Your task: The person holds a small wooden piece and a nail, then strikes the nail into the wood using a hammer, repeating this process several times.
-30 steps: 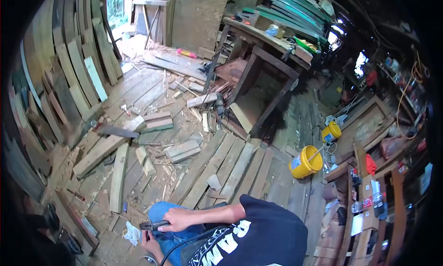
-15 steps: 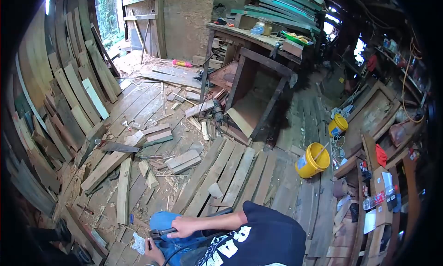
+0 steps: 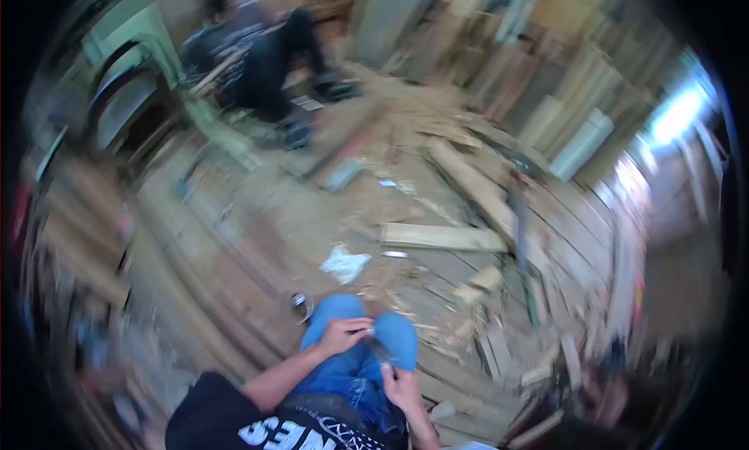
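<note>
My left hand (image 3: 346, 335) is over my knees, its fingers pinched together on something small that blur keeps me from making out. Lower and to the right, my right hand (image 3: 400, 387) is closed on dark pliers (image 3: 379, 350), which slant up towards the left fingers. Both hands are close together above my jeans (image 3: 343, 372). Beside my left knee, a small dark round thing (image 3: 299, 300) sits on the floor. A crumpled white piece (image 3: 344, 264), paper or plastic, lies just beyond my knees.
Another person (image 3: 265, 68) in dark clothes sits low at the back left. A pale plank (image 3: 443, 237), a hand saw (image 3: 518, 216) and a long beam (image 3: 476, 189) lie ahead among shavings. Boards (image 3: 577, 99) lean along the far wall. Scraps (image 3: 495, 352) lie at right.
My view has swung left, from the workbench and yellow buckets to the leaning boards and the other person. My hands stay over my lap, with the pliers still in the right.
</note>
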A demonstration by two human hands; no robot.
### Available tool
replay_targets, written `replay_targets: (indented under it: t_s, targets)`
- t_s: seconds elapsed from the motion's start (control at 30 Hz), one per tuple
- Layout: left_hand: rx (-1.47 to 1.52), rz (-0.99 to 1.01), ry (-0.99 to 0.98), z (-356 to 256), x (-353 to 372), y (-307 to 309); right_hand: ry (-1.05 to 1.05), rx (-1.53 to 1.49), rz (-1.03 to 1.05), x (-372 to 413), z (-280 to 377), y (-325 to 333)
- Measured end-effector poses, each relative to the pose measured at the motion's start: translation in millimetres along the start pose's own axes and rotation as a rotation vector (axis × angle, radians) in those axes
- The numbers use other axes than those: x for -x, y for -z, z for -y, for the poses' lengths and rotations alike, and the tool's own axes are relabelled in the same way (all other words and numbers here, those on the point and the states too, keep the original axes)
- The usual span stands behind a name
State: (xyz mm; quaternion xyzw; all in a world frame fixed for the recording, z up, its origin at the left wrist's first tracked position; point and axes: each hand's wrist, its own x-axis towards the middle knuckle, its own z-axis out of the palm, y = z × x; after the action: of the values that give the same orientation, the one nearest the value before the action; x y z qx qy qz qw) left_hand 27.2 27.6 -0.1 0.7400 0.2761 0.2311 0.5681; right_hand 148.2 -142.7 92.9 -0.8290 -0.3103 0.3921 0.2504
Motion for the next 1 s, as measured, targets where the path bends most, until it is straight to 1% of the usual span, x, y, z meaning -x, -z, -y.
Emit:
replay_targets:
  t_s: [0.07,0.1,0.13,0.2,0.23,0.3,0.37,0.43,0.47,0.53,0.57,0.6,0.67,0.7,0.77,0.83,0.87,0.9,0.97,1.0]
  targets:
    - [0.012,-0.006,0.024,1,-3,3,0.067,0.041,-0.018,-9,-9,-1]
    - [0.007,0.008,0.036,1,-1,3,0.105,0.060,0.055,-8,-10,0]
    - [-0.004,-0.043,0.067,2,-2,2,0.069,0.047,0.039,-7,-12,4]
    - [0.027,-0.015,0.000,5,0,-2,0.002,0.008,-0.004,-4,-16,9]
    - [0.038,-0.013,0.026,7,0,-4,-0.018,0.014,0.014,-4,-11,10]
    - [0.003,0.004,-0.003,12,1,-7,0.037,-0.099,-0.069,-4,-1,14]
    - [-0.003,-0.060,-0.018,16,2,-10,-0.011,0.050,-0.018,-10,-17,10]
    - [0.000,-0.021,0.056,16,-1,-9,0.001,0.013,-0.019,-13,-2,15]
    - [-0.020,-0.046,0.018,17,-1,-13,0.071,-0.018,-0.031,-13,-13,13]
    - [-0.101,0.012,0.044,16,1,-13,0.091,-0.067,-0.038,-16,0,17]
    - [-0.062,-0.006,0.019,15,1,-14,0.118,-0.085,-0.041,-15,0,17]
    - [-0.036,-0.036,-0.020,16,-3,-14,0.097,-0.059,-0.026,-17,-4,16]
    - [-0.048,-0.009,-0.004,10,-8,-11,0.051,-0.028,0.007,-13,-4,17]
    - [-0.038,0.000,0.018,10,-8,-11,0.011,-0.052,0.013,-13,5,21]
    - [-0.042,-0.016,-0.012,11,-8,-11,-0.032,-0.078,0.035,-14,7,19]
    - [-0.040,-0.030,-0.016,11,-8,-11,0.094,-0.259,-0.130,-15,0,13]
    - [-0.033,-0.035,-0.020,11,-9,-11,0.024,-0.271,-0.099,-14,-5,10]
    - [-0.025,-0.042,-0.027,11,-10,-11,0.026,-0.268,-0.097,-16,-1,12]
    - [-0.038,-0.041,-0.013,8,-9,-10,-0.159,-0.054,0.014,-20,11,18]
    - [-0.056,-0.032,-0.001,8,-11,-9,-0.044,-0.062,-0.051,-19,7,16]
